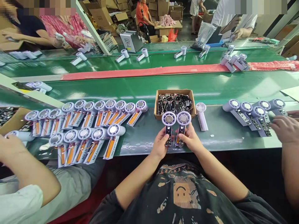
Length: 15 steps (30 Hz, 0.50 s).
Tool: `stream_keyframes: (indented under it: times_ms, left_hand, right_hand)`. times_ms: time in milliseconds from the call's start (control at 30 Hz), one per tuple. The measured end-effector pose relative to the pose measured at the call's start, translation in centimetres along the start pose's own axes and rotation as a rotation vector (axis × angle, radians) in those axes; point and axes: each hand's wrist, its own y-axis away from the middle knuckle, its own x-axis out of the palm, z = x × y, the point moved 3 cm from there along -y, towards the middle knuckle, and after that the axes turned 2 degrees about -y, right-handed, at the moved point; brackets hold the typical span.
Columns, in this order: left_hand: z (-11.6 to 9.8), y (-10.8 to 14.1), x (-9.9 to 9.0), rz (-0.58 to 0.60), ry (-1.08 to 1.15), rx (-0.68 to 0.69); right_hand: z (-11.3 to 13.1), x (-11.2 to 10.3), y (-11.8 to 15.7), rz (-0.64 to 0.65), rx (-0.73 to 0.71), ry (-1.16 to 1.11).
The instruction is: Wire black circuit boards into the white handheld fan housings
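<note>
My left hand (161, 143) is closed round the handle of a lilac handheld fan (168, 119), its round head up and a dark circuit board showing along the open handle. Beside it, my right hand (191, 138) grips a second handheld fan (183, 119), also with a black circuit board in its handle. The two fans stand side by side, close together. Just behind their heads is a cardboard box (158, 117) full of small circuit boards with wires (175, 103). A lilac fan with its grille up (201, 116) lies right of the box.
Rows of opened fans with orange parts (85, 133) lie to my left. Fans with circuit boards (258, 112) lie at right, near a co-worker's hand (283, 127). Another co-worker's arm (25, 165) is at left. Beyond the green belt (130, 88) runs a red strip (149, 72).
</note>
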Motion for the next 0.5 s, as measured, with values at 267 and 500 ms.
stream_keyframes:
  times_ms: [267,500]
  left_hand:
    - [-0.4,0.6,0.1,0.029,-0.042,-0.013]
    - [-0.5,1.7,0.9,0.109,-0.138,-0.101]
  right_hand:
    - [2.1,-1.5,2.5,-0.012,-0.004,0.034]
    - [1.4,-1.9,4.1,-0.036,0.102,-0.152]
